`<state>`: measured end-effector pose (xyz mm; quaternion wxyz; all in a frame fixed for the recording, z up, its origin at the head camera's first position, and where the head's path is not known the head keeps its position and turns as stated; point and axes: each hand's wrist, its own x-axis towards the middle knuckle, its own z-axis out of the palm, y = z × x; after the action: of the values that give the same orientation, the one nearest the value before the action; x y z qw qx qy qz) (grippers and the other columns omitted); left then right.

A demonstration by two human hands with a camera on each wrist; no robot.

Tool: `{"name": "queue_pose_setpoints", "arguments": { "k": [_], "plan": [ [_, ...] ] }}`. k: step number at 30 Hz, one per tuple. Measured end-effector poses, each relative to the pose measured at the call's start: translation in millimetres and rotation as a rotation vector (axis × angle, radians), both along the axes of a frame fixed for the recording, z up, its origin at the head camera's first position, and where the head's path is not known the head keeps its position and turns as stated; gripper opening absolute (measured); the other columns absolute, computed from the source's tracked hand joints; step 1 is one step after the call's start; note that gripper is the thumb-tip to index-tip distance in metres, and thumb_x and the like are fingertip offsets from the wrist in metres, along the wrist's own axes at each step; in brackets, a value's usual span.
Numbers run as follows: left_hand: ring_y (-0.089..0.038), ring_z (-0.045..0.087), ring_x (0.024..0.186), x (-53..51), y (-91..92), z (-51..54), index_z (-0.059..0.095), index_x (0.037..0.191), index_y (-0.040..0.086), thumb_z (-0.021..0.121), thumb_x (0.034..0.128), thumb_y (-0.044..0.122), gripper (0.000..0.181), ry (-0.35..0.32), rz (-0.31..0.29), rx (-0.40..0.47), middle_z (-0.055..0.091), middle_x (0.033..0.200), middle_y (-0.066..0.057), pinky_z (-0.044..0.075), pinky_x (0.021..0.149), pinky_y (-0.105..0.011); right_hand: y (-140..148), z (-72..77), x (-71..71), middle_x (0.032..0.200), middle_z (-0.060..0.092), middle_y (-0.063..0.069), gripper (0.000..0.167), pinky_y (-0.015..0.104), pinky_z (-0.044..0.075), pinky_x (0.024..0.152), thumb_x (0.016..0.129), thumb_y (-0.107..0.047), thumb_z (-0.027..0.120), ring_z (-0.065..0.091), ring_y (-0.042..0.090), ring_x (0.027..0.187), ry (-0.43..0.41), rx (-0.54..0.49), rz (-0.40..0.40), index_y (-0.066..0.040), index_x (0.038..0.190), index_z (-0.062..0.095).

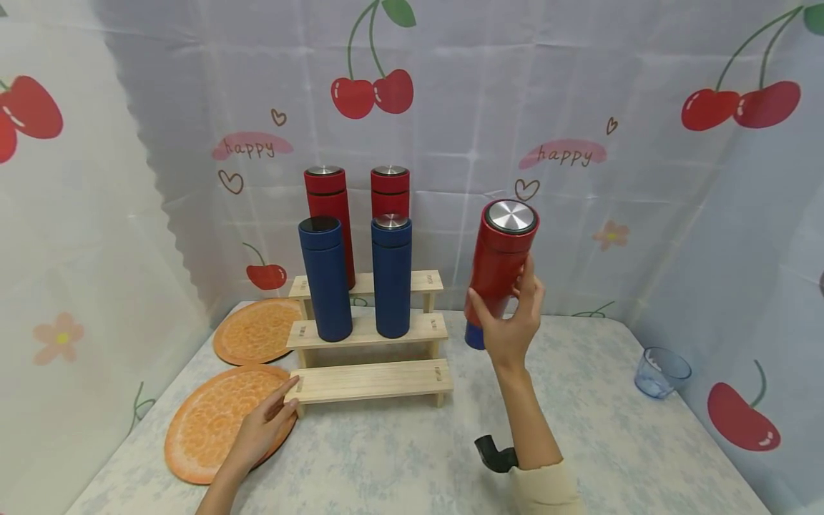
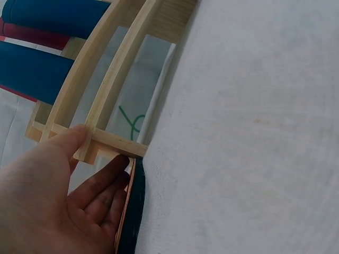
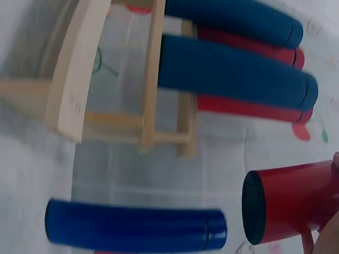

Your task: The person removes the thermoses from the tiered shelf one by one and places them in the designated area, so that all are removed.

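Observation:
My right hand (image 1: pixel 515 322) grips a red thermos bottle (image 1: pixel 496 265) with a silver lid, raised and slightly tilted right of the wooden three-step rack (image 1: pixel 373 383). Behind and below it, mostly hidden in the head view, a blue thermos bottle (image 3: pixel 132 225) stands upright. Two blue bottles (image 1: pixel 325 286) (image 1: pixel 392 286) occupy the middle step, one with a dark lid, one silver. Two red bottles (image 1: pixel 327 186) (image 1: pixel 390 186) are on the top step, partly hidden. At the rack's left end, my left hand (image 1: pixel 262 425) holds the bottom step, thumb on its end and fingers lower.
Two round orange placemats (image 1: pixel 212 422) (image 1: pixel 254 332) lie left of the rack, the nearer one partly under my left hand. A clear blue glass (image 1: pixel 661 373) sits near the table's right edge. A black curved piece (image 1: pixel 496 455) is beside my right forearm. A cherry-print curtain (image 1: pixel 463 107) surrounds the table.

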<state>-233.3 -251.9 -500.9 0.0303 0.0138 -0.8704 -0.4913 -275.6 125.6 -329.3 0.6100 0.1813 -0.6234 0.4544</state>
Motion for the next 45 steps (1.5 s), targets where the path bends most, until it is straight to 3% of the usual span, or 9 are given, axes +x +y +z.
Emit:
{"name": "queue_pose_setpoints", "arguments": {
  "k": [7,12,19,26,33,45],
  "plan": [
    [-0.038,0.038,0.126,-0.4,-1.0,-1.6,0.04,0.14,0.036,0.052,0.088,0.054,0.056,0.011,-0.002,0.004,0.033,0.145,-0.012,0.039,0.097,-0.05,49.3,-28.1,-52.8,0.112,0.048,0.02,0.089,0.031,0.042,0.075,0.065,-0.005,0.084,0.047,0.025,0.101,-0.008,-0.074,-0.147,-0.015,0.141,0.039],
    [-0.036,0.037,0.127,-2.1,-1.4,-3.1,0.04,0.139,0.038,0.052,0.0867,0.056,0.056,-0.005,0.001,0.01,0.032,0.146,-0.009,0.039,0.098,-0.048,72.7,-49.9,-76.8,0.114,0.047,0.019,0.087,0.032,0.041,0.074,0.069,-0.017,0.083,0.046,0.023,0.098,-0.101,-0.131,-0.23,-0.018,0.143,0.038],
    [-0.035,0.037,0.127,-2.5,-1.1,-2.3,0.04,0.139,0.038,0.052,0.0865,0.057,0.057,-0.013,0.009,0.001,0.032,0.146,-0.007,0.039,0.098,-0.048,94.0,-87.4,-104.9,0.119,0.044,0.019,0.088,0.039,0.044,0.085,0.071,-0.017,0.082,0.043,0.027,0.108,-0.263,-0.154,-0.252,-0.02,0.145,0.034],
    [-0.035,0.037,0.128,-0.8,0.0,0.8,0.04,0.139,0.037,0.052,0.086,0.057,0.058,-0.002,-0.003,0.003,0.031,0.147,-0.007,0.037,0.099,-0.049,99.8,-123.2,-116.0,0.124,0.042,0.02,0.09,0.047,0.037,0.096,0.073,-0.01,0.079,0.04,0.03,0.116,-0.433,-0.175,-0.227,-0.025,0.146,0.029],
    [-0.035,0.037,0.127,-1.9,0.7,-2.4,0.041,0.138,0.039,0.053,0.0862,0.056,0.056,0.007,-0.001,0.009,0.032,0.147,-0.006,0.038,0.099,-0.047,99.2,-146.5,-116.7,0.126,0.041,0.021,0.091,0.05,0.033,0.098,0.073,-0.006,0.079,0.038,0.033,0.118,-0.508,-0.186,-0.22,-0.027,0.146,0.029],
    [-0.033,0.037,0.128,-1.3,0.0,-2.4,0.042,0.138,0.037,0.053,0.0859,0.056,0.057,0.023,-0.004,0.009,0.032,0.146,-0.007,0.038,0.1,-0.046,100.1,-160.4,-119.4,0.126,0.039,0.021,0.092,0.049,0.031,0.101,0.076,-0.012,0.078,0.036,0.032,0.12,-0.565,-0.185,-0.22,-0.031,0.148,0.023]
  ]
}}
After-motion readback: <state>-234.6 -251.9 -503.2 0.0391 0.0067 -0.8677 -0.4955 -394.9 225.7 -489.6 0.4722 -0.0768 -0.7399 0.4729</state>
